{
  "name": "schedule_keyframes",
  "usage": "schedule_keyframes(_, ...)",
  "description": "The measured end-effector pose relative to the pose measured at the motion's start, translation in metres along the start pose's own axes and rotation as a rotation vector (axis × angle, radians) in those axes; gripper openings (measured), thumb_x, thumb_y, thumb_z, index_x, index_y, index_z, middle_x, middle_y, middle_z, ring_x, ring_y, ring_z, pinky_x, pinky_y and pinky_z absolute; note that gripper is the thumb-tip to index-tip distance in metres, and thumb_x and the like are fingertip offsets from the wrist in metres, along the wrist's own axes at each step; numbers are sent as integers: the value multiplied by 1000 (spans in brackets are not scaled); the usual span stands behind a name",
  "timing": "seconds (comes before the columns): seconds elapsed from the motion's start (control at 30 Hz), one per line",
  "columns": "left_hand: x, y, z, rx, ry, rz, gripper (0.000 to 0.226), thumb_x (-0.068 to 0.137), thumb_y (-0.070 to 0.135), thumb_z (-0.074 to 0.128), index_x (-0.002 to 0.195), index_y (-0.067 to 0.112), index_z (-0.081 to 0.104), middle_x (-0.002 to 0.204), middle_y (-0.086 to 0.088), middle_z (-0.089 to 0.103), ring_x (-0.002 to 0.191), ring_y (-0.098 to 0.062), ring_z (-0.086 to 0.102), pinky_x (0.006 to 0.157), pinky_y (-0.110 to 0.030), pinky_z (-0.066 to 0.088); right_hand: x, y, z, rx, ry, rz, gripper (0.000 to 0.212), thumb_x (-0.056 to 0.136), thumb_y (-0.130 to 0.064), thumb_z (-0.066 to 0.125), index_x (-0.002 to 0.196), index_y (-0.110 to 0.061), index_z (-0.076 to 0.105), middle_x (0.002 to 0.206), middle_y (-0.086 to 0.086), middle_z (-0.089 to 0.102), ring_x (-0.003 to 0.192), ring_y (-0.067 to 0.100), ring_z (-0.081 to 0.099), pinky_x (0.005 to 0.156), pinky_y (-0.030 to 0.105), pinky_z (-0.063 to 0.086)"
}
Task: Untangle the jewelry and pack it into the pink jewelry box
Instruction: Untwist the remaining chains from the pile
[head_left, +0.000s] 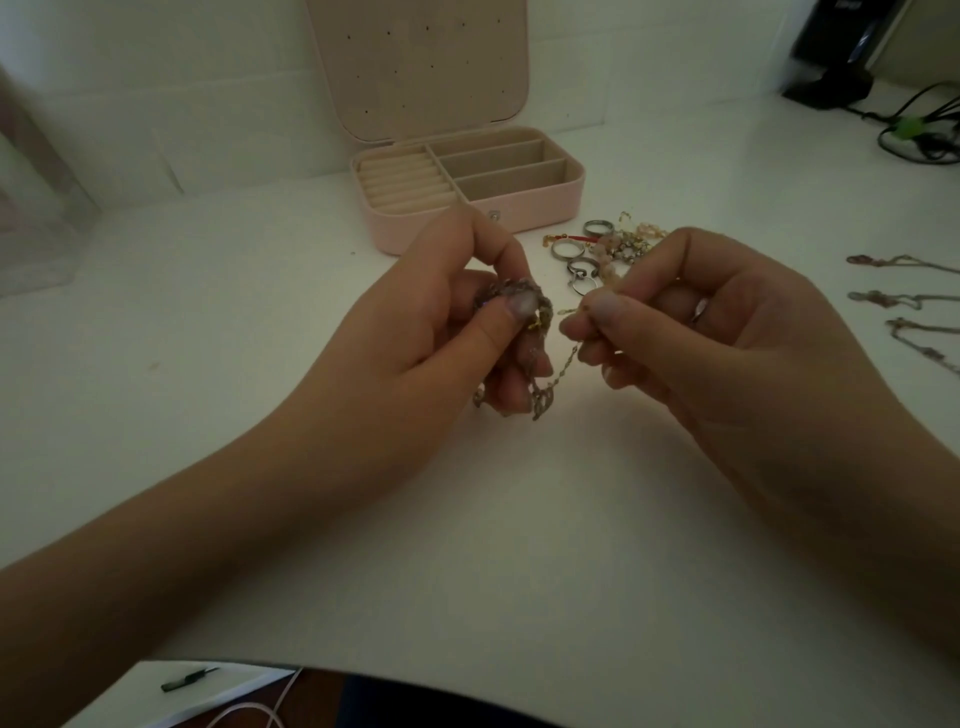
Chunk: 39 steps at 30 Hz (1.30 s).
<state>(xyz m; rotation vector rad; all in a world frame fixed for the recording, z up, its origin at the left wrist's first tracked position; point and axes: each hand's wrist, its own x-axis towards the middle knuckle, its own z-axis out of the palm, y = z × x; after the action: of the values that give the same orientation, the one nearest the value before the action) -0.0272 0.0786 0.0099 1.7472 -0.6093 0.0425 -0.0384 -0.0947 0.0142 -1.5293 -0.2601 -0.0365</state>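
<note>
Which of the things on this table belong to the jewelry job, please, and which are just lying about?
Part of the job:
- open pink jewelry box
- tangled metal chains gripped by both hands, left and right
- heap of silver rings and beaded bracelets
- three chains laid out at right

Lying about:
- black device with cables
- clear plastic container

Two hands (415, 332) (727, 332), one pink jewelry box (519, 208), three chains (904, 262) (904, 299) (919, 338) laid out right, about four rings (595, 227)
</note>
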Motion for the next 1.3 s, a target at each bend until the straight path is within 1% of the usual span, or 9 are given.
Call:
schedule_keyframes(0.1, 0, 0, 1, -47, -10, -21, 6, 93, 13, 44, 89, 17, 44, 66, 3, 63, 52, -14, 58, 57, -30, 52, 2, 0, -1, 91, 10, 23, 17, 82, -8, 68, 74, -13, 54, 66, 1, 69, 58, 9, 61, 57, 18, 48)
schedule_keyframes(0.23, 1, 0, 1, -88, -13, -35, 4, 92, 14, 44, 89, 16, 44, 64, 3, 63, 51, -14, 57, 56, -25, 49, 3, 3, -3, 159, 1, 67, 6, 79, -11, 58, 77, -14, 53, 57, -4, 57, 52, 8, 50, 54, 21, 46)
schedule_keyframes(0.47, 1, -1, 1, -117, -2, -55, 5, 91, 14, 43, 89, 18, 44, 62, 5, 60, 49, -11, 54, 55, -22, 48, -2, -1, -2, -19, -90, 78, 19, 89, -11, 44, 86, -22, 60, 51, -11, 40, 47, 4, 39, 53, 21, 43)
schedule_keyframes(0.57, 1, -1, 1, -127, -4, -60, 4, 91, 14, 43, 89, 18, 44, 62, 3, 61, 49, -12, 53, 54, -24, 48, -3, -3, -1, -99, -87, 60, 19, 97, -12, 50, 85, -20, 61, 50, -8, 36, 46, 4, 36, 51, 20, 42)
schedule_keyframes(0.63, 1, 0, 1, -129, -18, -61, 3, 91, 15, 44, 89, 17, 44, 62, 1, 62, 50, -14, 54, 55, -27, 50, -3, -5, -1, -155, -101, 25, 10, 91, -27, 62, 83, -20, 62, 49, -7, 35, 46, 6, 36, 50, 20, 40)
schedule_keyframes(0.73, 0, 1, 1, -128, -20, -63, 3, 91, 16, 45, 89, 18, 44, 62, -1, 63, 50, -15, 56, 54, -27, 51, -6, -8, 0, -288, -126, -54, 25, 75, -42, 73, 80, -18, 64, 49, -7, 31, 45, 8, 28, 46, 23, 31)
schedule_keyframes(0.9, 0, 1, 2, -94, -30, -54, 3, 91, 17, 45, 89, 18, 43, 63, -1, 64, 50, -15, 58, 55, -25, 51, -7, -10, 2, -346, -103, -79, 26, 65, -38, 75, 79, -18, 65, 43, -10, 26, 38, 6, 21, 42, 9, 21)
schedule_keyframes(1.1, -2, 0, 4, -3, -20, -11, 8, 92, 16, 45, 89, 23, 43, 62, -3, 63, 51, -14, 59, 55, -25, 50, -7, -9, 2, -335, -98, -14, 22, 63, -35, 79, 66, -17, 67, 39, -10, 26, 37, 6, 19, 40, 13, 20)
schedule_keyframes(1.3, -1, 0, 3, 50, 11, 1, 7, 93, 18, 47, 88, 23, 44, 62, 2, 61, 52, -9, 56, 54, -18, 44, -5, -11, -1, -275, -146, 30, 17, 64, -33, 78, 71, -19, 71, 39, -8, 26, 42, 14, 20, 43, 23, 21)
